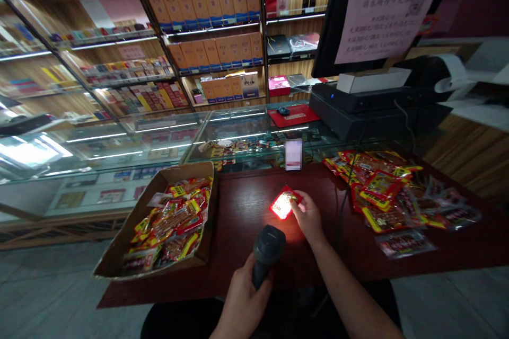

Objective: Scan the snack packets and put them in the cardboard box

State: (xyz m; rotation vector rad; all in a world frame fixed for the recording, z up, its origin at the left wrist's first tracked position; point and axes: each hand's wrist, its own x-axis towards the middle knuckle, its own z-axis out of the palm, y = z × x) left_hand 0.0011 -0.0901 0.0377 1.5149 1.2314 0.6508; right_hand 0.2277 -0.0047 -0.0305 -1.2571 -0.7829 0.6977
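My left hand [247, 296] is wrapped round the handle of a dark barcode scanner [269, 244], its head tilted up and forward over the counter. Bright light from it falls on a small red snack packet [283, 203]. That packet is pinched at its right edge by my right hand [307, 217], just above the wooden counter, and glare washes out its printing. To the left stands an open cardboard box [210, 212] holding many red and yellow snack packets [170, 217]. A loose pile of similar packets [382, 183] lies to the right of my right hand.
The brown counter [238, 190] meets a glass display case [238, 122]. A small stand or card [293, 154] is at its back edge. A black monitor [332, 37] with a taped paper sign stands behind the pile; a cable [350, 169] hangs down. A mouse [283, 111] sits on a red mat.
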